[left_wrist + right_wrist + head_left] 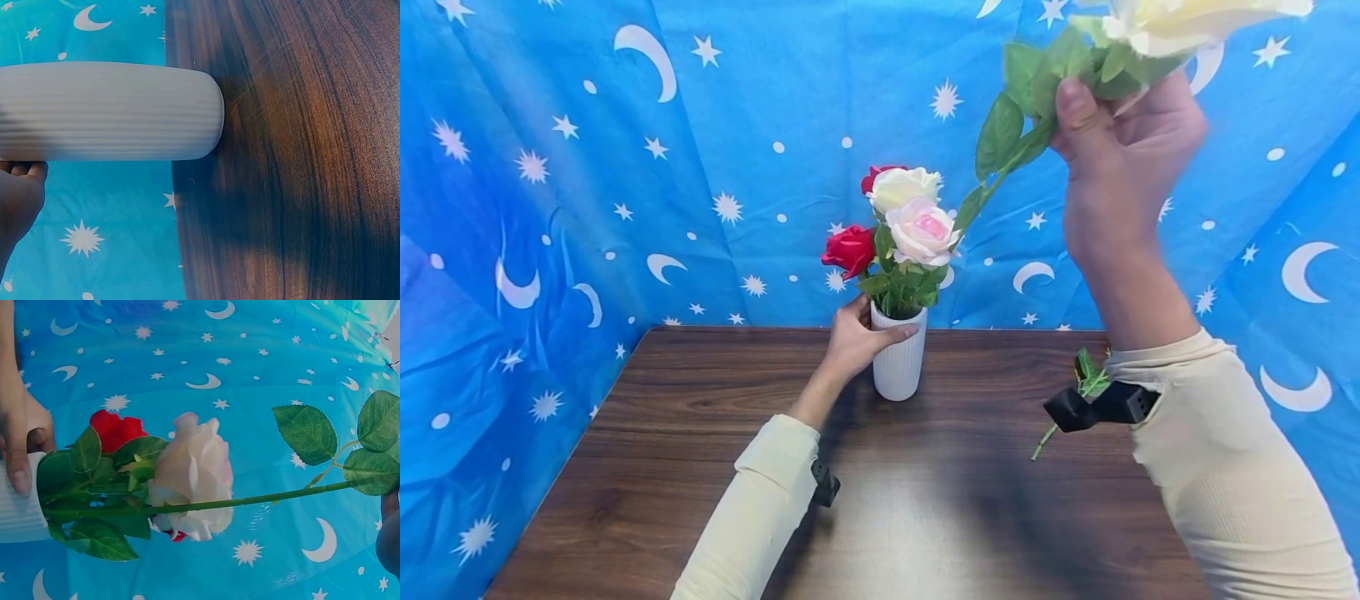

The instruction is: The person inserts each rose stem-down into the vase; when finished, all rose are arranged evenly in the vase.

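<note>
A white ribbed vase (pixel 898 367) stands upright on the table, holding red roses (pixel 850 250), a cream rose (pixel 898 188) and a pale pink rose (pixel 922 232). My left hand (pixel 853 340) grips the vase near its rim, thumb across the front. High at the right, my right hand (pixel 1127 162) holds another cream rose (pixel 1195 23) by its leafy upper stem. In the right wrist view that rose's green stem (pixel 262 499) slants past the pink rose to the vase mouth. Leaves hide its lower end, so I cannot tell how deep it sits.
Another green stem with leaves (pixel 1090 379) lies on the dark wooden table (pixel 700 467), partly hidden by the right wrist's black camera (pixel 1101 406). A blue cloth (pixel 760 100) with moons and stars hangs behind the table and along its sides.
</note>
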The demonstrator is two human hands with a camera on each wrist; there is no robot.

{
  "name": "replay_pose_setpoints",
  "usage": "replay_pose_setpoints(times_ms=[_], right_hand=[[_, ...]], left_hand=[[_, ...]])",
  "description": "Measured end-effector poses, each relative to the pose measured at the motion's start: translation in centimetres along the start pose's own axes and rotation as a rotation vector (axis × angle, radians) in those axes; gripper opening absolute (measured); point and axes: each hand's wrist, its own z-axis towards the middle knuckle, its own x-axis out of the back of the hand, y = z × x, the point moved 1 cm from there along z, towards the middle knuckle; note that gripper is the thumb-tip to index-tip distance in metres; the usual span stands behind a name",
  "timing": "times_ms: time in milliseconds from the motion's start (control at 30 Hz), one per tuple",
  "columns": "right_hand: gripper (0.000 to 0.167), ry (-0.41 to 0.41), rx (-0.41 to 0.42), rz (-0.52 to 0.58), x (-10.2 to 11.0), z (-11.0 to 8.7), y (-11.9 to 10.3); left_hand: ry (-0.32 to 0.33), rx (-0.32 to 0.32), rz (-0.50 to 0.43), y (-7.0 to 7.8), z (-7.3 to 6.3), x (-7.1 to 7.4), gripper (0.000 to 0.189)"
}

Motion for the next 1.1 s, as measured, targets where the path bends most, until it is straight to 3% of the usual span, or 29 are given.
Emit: replay_pose_setpoints(times_ms=[267, 467, 633, 800, 1100], right_hand=[[0.02, -0.012, -0.029, -0.073, 0.8, -0.9, 1.3], [0.023, -0.024, -0.089, -0.209, 2.1, -1.9, 2.6], [0.023, -0.046, -0.061, -0.313, 3.4, -2.6, 4.2], [0.023, -0.07, -0.047, -0.343, 4.3, -3.0, 5.2], [0.023, -0.054, -0.124, -0.331, 5.8, -3.6, 6.5]], left_hand=[[-0.007, 0.014, 0.001, 0.1, -0.1, 0.0, 0.067], [-0.007, 0.02, -0.004, 0.1, 0.0, 0.0, 0.067], [-0.011, 0.0, -0.013, 0.3, -0.1, 0.0, 0.064], [-0.012, -0.023, -0.018, 0.3, -0.1, -0.1, 0.065], [-0.005, -0.059, -0.07, 0.1, -0.1, -0.2, 0.067]])
